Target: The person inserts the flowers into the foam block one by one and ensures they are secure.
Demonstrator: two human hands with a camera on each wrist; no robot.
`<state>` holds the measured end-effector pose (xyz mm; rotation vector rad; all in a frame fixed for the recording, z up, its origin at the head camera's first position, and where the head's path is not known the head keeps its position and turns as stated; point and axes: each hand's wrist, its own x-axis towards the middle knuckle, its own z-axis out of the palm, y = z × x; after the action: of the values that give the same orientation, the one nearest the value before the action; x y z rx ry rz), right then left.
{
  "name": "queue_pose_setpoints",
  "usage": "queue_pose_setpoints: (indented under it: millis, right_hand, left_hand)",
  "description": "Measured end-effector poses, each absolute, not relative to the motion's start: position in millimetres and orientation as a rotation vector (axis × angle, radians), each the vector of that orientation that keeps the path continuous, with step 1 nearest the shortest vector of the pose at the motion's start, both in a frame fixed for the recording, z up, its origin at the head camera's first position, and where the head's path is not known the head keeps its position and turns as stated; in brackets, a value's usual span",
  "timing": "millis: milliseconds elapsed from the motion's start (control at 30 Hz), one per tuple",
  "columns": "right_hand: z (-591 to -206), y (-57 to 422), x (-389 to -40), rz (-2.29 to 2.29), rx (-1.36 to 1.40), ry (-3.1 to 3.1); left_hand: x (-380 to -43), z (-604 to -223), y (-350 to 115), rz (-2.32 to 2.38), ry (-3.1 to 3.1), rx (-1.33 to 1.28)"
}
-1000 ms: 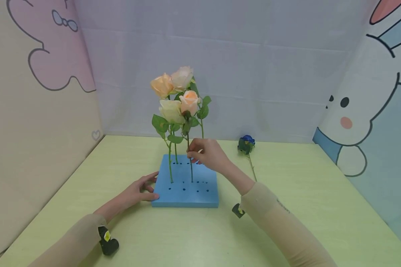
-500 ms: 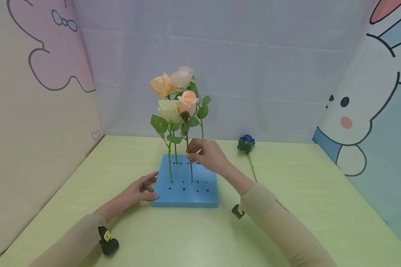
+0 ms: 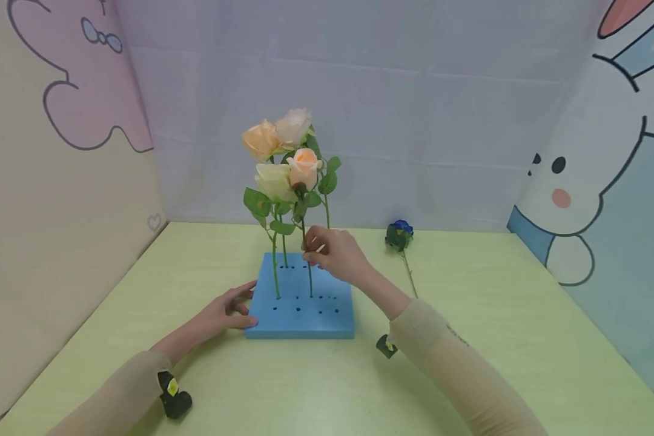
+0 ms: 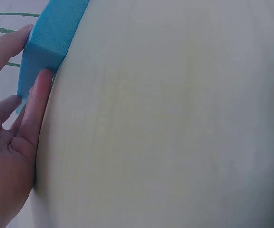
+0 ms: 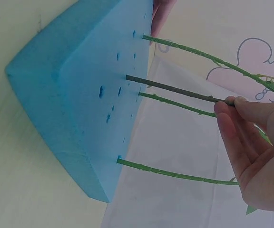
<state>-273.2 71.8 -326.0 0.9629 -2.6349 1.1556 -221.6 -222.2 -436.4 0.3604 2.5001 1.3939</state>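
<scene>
In the head view my right hand (image 3: 338, 253) pinches the dark stem of a peach rose (image 3: 304, 169) between thumb and fingertips. Its lower end stands in a hole of the blue foam block (image 3: 300, 324), as the right wrist view shows of the dark stem (image 5: 175, 89). My left hand (image 3: 220, 313) rests at the block's left side, fairly straight fingers touching the side and thumb at the near corner. A cream rose (image 3: 275, 181), an orange-yellow rose (image 3: 261, 140) and a pale pink rose (image 3: 294, 127) stand upright in the block around the held one.
A blue rose (image 3: 399, 235) lies on the pale green table (image 3: 469, 303), right of the block. Several holes show in the block's top. A pale cloth (image 3: 441, 121) hangs behind; cartoon-printed walls flank the table.
The peach rose's head has tilted slightly left, with my right hand keeping its pinch on the stem. The whole head view has shifted a little. My left hand stays at the block.
</scene>
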Motion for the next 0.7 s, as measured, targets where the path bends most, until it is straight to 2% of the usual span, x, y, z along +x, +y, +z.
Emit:
queue_pose_setpoints:
  millis: [700]
  right_hand:
    - [-328.1, 75.5, -270.0, 1.158, 1.006, -2.615]
  left_hand:
    - [-222.1, -437.5, -223.8, 1.402, 2.478, 0.392]
